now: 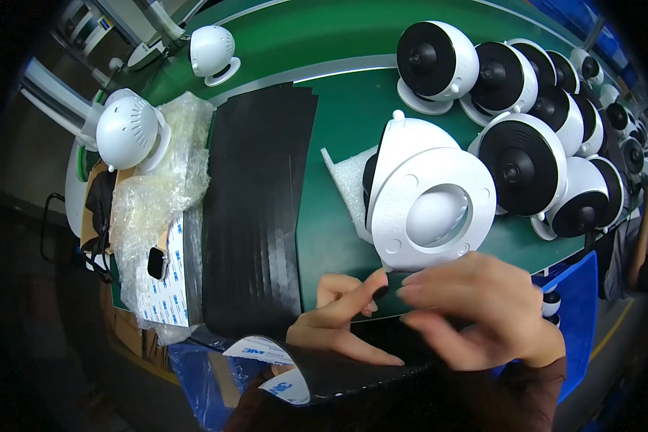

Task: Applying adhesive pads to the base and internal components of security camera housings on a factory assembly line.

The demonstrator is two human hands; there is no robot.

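A black adhesive sheet (360,374) with printed white backing curls at the lower edge, and my left hand (338,320) grips it. On a fingertip of that hand sits a small black round pad (381,289). My right hand (486,309) hovers just right of it, slightly blurred, thumb and fingers apart with nothing visible between them. Just beyond both hands a white ball-shaped camera (403,144) lies tipped over, its ring base (392,241) facing me. Under its left side is a white foam block (349,187).
Several upright white cameras with black fronts (522,165) crowd the right. A stack of black sheets (255,201) lies left of centre, beside bubble wrap (151,216) with a watch (157,263). Two more white cameras (127,129) stand at left. A blue bin (583,317) is at lower right.
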